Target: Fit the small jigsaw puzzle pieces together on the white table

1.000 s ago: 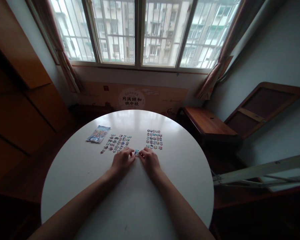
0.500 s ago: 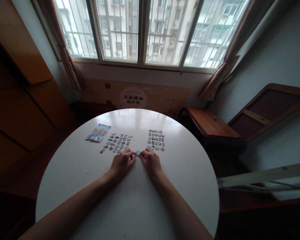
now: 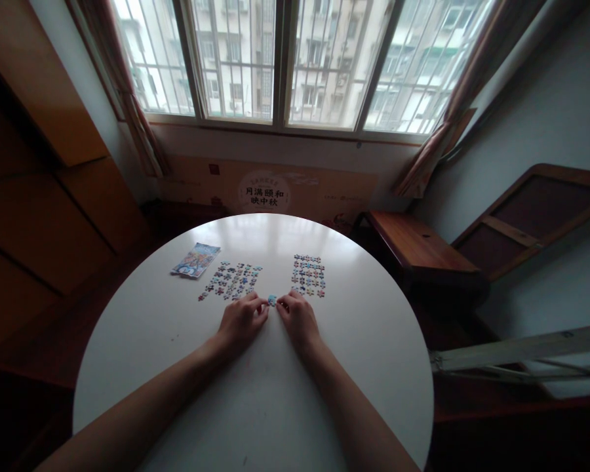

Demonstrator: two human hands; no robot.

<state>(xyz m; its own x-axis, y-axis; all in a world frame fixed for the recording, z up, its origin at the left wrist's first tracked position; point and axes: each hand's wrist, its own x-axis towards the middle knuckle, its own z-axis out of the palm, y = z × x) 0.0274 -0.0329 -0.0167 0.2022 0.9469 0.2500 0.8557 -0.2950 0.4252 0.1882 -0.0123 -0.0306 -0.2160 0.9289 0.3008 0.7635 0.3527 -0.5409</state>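
Note:
On the round white table (image 3: pixel 255 406) my left hand (image 3: pixel 242 321) and my right hand (image 3: pixel 299 320) rest side by side, fingers curled. Between their fingertips sits a small bluish jigsaw piece (image 3: pixel 272 300), pinched from both sides. Just beyond my left hand lies a loose spread of coloured jigsaw pieces (image 3: pixel 232 280). Beyond my right hand, a second group of jigsaw pieces (image 3: pixel 308 275) is laid out in rows. A colourful printed packet (image 3: pixel 195 260) lies flat at the far left of the table.
A barred window (image 3: pixel 280 59) with curtains fills the far wall. A printed cardboard panel (image 3: pixel 265 190) leans below it. A wooden side table (image 3: pixel 417 246) and a leaning wooden frame (image 3: pixel 531 210) stand on the right; wooden cabinets (image 3: pixel 39 164) line the left.
Both hands stay at the small piece between their fingertips. Only the view has shifted slightly.

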